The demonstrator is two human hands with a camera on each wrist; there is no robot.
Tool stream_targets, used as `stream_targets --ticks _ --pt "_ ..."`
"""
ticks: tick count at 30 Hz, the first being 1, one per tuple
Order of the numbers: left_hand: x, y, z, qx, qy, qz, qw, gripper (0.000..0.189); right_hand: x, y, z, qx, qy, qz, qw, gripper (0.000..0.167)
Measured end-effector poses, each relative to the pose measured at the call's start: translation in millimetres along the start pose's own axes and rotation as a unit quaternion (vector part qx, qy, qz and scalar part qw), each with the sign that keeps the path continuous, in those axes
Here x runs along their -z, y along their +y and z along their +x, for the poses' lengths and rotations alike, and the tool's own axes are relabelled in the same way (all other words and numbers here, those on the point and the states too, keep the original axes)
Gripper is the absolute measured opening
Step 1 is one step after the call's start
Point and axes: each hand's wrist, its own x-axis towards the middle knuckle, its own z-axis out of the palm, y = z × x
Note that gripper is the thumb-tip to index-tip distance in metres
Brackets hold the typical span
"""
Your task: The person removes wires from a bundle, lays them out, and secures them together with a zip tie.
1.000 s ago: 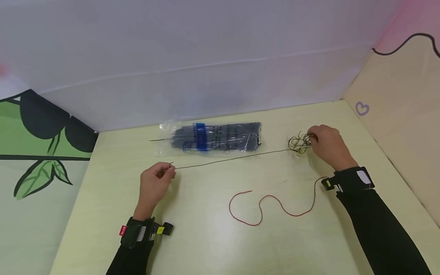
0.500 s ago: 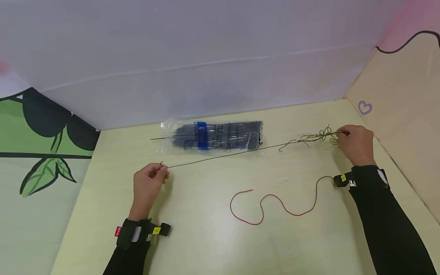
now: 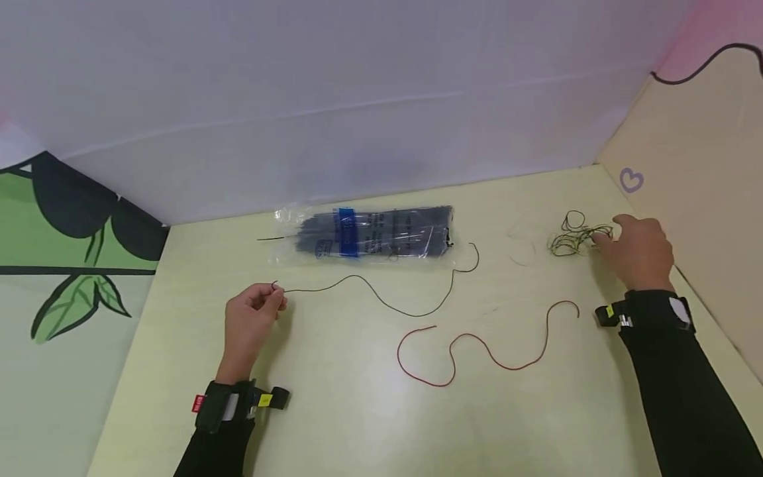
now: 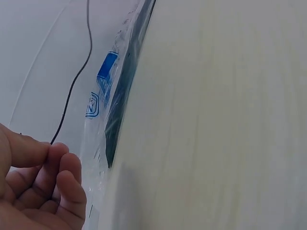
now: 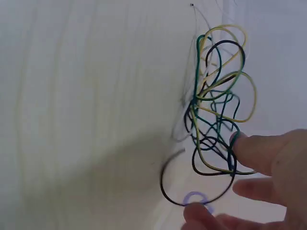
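Observation:
My left hand (image 3: pixel 250 321) pinches the end of a thin black wire (image 3: pixel 411 315) between thumb and fingertips. From there the wire trails rightward in loose waves, passing in front of the plastic bag (image 3: pixel 417 232). At the right, my right hand (image 3: pixel 640 255) has its thumb and fingers spread beside a tangle of thin wires (image 3: pixel 569 244). In the right wrist view the tangle (image 5: pixel 206 103) shows green, yellow, black and white strands, and the thumb tip is right at its loops. A separate red wire (image 3: pixel 512 369) lies in curves on the table, nearer the front.
The clear bag, with a blue label band, holds a bundle of long dark strips; one thin strip (image 3: pixel 271 238) sticks out at its left end. The pale table (image 3: pixel 334 424) meets a white wall (image 3: pixel 381 159) at the back and a beige panel (image 3: pixel 709 192) at the right.
The black wire has come free of the tangle and gone slack. My right hand moved right with the tangle and its fingers opened. My left hand shifted slightly left, still pinching the wire.

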Motion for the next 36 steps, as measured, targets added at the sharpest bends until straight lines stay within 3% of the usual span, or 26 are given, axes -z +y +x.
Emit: stream_targets --ticks 3,6,7,10,12,15,18,22,24,27,30,33,36 --pt "0.3 1.9 -3.3 -0.001 -0.004 0.01 0.9999 0.027 0.0 -29.4 -9.9 0.063 0.04 -0.029 0.9968 0.049" --pt "0.0 3.1 -6.6 -0.002 -0.008 0.011 0.9999 0.026 -9.7 -73.7 -24.9 0.199 0.08 -0.015 0.9766 0.033" --pt "-0.9 3.2 -7.7 -0.003 -0.012 0.009 0.9999 0.026 -15.0 -88.7 -30.5 0.255 0.067 -0.01 0.9647 0.029" --pt "-5.9 3.8 -10.8 -0.012 -0.03 -0.003 0.9995 0.025 -35.2 -126.7 -47.9 0.386 -0.037 -0.008 0.9217 0.03" --pt "-10.7 5.0 -12.4 -0.024 -0.043 -0.012 0.9987 0.026 -49.8 -143.4 -57.2 0.435 -0.096 -0.022 0.8952 0.03" --pt "-17.1 7.3 -13.8 -0.039 -0.058 -0.028 0.9972 0.027 -65.4 -152.6 -63.2 0.461 -0.112 -0.053 0.8786 0.024" --pt "-19.1 9.6 -14.8 -0.039 -0.055 -0.031 0.9972 0.027 -64.8 -145.7 -60.4 0.454 -0.099 -0.045 0.8843 0.015" --pt "-13.8 11.1 -16.6 -0.03 -0.053 -0.02 0.9979 0.029 -38.3 -120.4 -53.2 0.4 -0.095 0.018 0.9113 0.012" --pt "-9.4 10.9 -18.9 -0.032 -0.081 -0.009 0.9961 0.029 -20.5 -102.9 -53.6 0.358 -0.089 0.04 0.9287 0.012" --pt "-5.4 10.0 -24.7 -0.052 -0.15 0.016 0.9872 0.026 -0.6 -74.2 -60.5 0.299 -0.081 0.045 0.9499 0.014" --pt "-7.6 10.4 -32.6 -0.074 -0.204 0.029 0.9758 0.017 7.9 -51.7 -70.0 0.28 -0.097 0.031 0.9546 0.014" --pt "-15.3 12.1 -41.3 -0.083 -0.232 0.045 0.968 0.006 9.6 -36.8 -79.7 0.284 -0.118 0.019 0.9515 0.014" --pt "-23.8 14.4 -49.1 -0.112 -0.255 0.089 0.9562 0.006 10.0 -26.8 -89.3 0.276 -0.13 0.005 0.9524 0.014"
